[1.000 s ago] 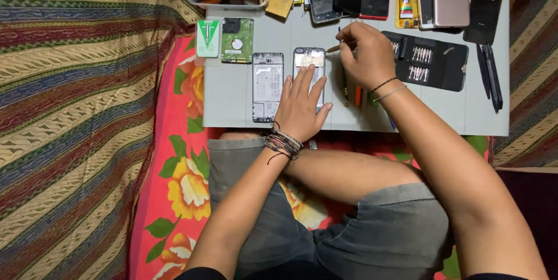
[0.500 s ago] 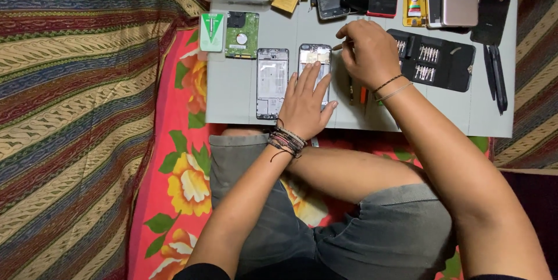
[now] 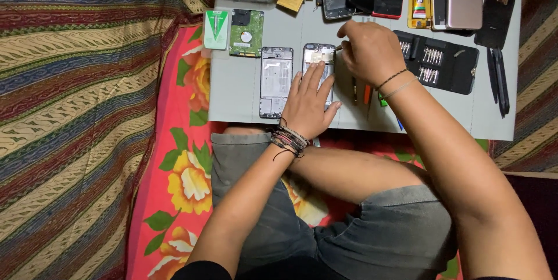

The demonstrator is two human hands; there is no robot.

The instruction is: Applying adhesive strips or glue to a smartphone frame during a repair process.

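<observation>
Lying lengthwise away, opened phone (image 3: 318, 59), L hand (image 3: 308, 102) atop

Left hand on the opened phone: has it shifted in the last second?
No. The left hand still lies flat on the opened phone, just right of the silver frame, as before; the right hand pinches a small tool.

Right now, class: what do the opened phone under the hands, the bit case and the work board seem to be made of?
Opened phone: likely metal and plastic, pale silvery frame with exposed parts.
Bit case: matte black, probably plastic or fabric; its rows of bits glint like steel.
Work board: smooth, flat grey sheet; material unclear.
</observation>
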